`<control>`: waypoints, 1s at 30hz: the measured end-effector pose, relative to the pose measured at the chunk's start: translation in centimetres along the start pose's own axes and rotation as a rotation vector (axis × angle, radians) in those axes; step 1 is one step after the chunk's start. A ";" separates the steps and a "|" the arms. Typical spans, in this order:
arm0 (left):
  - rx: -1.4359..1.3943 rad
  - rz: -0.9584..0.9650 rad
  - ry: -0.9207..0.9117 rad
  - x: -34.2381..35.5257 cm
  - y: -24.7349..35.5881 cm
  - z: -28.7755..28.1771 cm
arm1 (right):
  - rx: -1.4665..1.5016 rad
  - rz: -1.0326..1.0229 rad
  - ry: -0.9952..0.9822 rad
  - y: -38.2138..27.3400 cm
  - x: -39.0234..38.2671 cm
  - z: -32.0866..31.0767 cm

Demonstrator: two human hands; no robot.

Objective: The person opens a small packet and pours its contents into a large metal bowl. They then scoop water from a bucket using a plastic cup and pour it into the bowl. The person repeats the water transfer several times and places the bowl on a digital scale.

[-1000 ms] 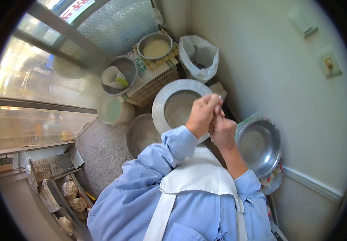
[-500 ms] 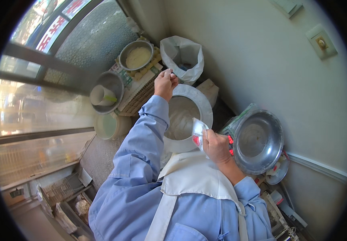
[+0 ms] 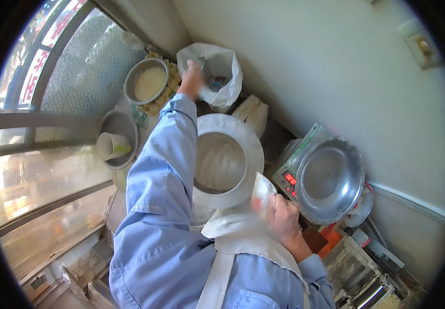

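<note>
My left hand (image 3: 191,81) reaches out over the near-left rim of a white plastic bag (image 3: 234,77), which stands with its mouth wide. Motion smears its fingers, so I cannot tell whether anything is between them. Close to my apron (image 3: 232,229), my right hand (image 3: 284,219) is closed around a small white and red plastic packet (image 3: 263,191), its pale end sticking up past the thumb. Between my two arms stands a round metal tub with a broad pale rim (image 3: 253,154); its inside looks dusted whitish.
A shiny metal basin (image 3: 354,188) sits on a scale (image 3: 290,177) with red digits. At the left are a bowl of pale grains or powder (image 3: 150,84) and a grey basin (image 3: 129,123) holding a white jug (image 3: 110,146). A window (image 3: 52,180) borders the left, a wall (image 3: 305,67) the right.
My left hand has moved from above the tub's far rim to the bag's mouth. My right hand, still holding the packet, has come lower and nearer my body. The view has shifted.
</note>
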State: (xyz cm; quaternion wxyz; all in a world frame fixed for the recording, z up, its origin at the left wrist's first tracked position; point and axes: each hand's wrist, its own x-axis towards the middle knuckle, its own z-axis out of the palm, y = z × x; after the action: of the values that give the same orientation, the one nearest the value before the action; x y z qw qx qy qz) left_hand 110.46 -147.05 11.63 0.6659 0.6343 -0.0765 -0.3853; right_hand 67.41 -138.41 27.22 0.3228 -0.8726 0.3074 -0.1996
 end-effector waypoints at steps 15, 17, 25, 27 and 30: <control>0.301 0.067 -0.231 0.2 -0.2 -0.2 | -0.027 0.025 -0.068 1.7 -0.5 1.1; 0.092 0.047 -0.228 0.1 0.7 0.0 | -0.022 0.016 -0.055 1.7 -0.4 1.1; 0.234 0.255 -0.628 -10.3 3.3 1.6 | 0.032 -0.045 -0.054 2.0 0.3 0.2; 0.263 0.238 -0.885 -15.8 2.4 2.3 | 0.057 -0.130 -0.059 2.1 0.8 -0.4; 0.401 0.363 -1.163 -24.2 0.5 4.4 | 0.113 -0.243 -0.091 2.0 1.4 -1.7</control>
State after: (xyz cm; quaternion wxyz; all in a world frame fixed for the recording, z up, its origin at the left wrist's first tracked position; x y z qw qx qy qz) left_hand 91.31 -135.79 22.26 0.4385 0.4110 -0.6020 -0.5257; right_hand 66.67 -141.31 27.25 0.3585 -0.8921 0.1726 -0.2143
